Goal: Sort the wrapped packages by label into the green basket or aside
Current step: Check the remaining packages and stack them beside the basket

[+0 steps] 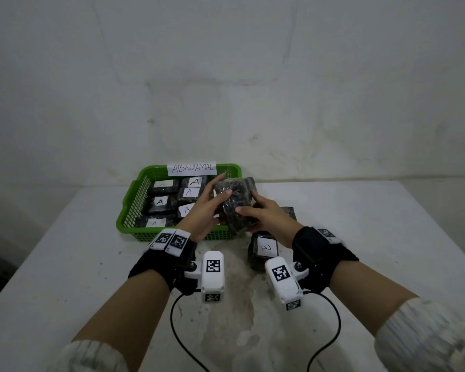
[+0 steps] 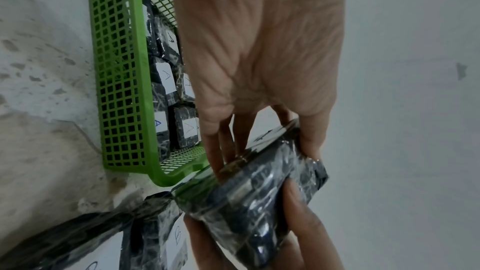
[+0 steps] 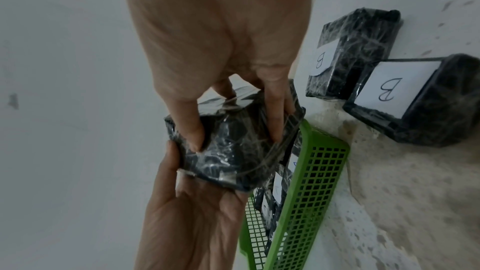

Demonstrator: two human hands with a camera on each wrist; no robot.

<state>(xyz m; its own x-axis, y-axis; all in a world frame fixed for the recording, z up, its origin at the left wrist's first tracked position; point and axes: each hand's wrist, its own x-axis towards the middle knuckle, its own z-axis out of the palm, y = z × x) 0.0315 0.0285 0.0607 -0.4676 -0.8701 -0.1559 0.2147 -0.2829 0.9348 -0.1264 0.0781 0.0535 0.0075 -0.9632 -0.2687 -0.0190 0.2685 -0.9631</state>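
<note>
Both hands hold one black, film-wrapped package [image 1: 235, 204] in the air over the right front corner of the green basket [image 1: 134, 202]. My left hand [image 1: 208, 202] grips its left side, thumb on top. My right hand [image 1: 263, 213] grips its right side, thumb across the near face. Its label is hidden in every view. The same package [image 2: 259, 192] fills the lower left wrist view and package [image 3: 233, 147] sits mid right wrist view. The basket carries an "ABNORMAL" sign [image 1: 191, 168] and holds several packages labelled A [image 1: 161, 202].
A package labelled B [image 1: 263, 248] lies on the white table [image 1: 373, 237] right of the basket, below my right hand. Another B package [image 3: 348, 54] lies beyond it, partly hidden in the head view. A wall stands close behind. Black cables trail near the front edge.
</note>
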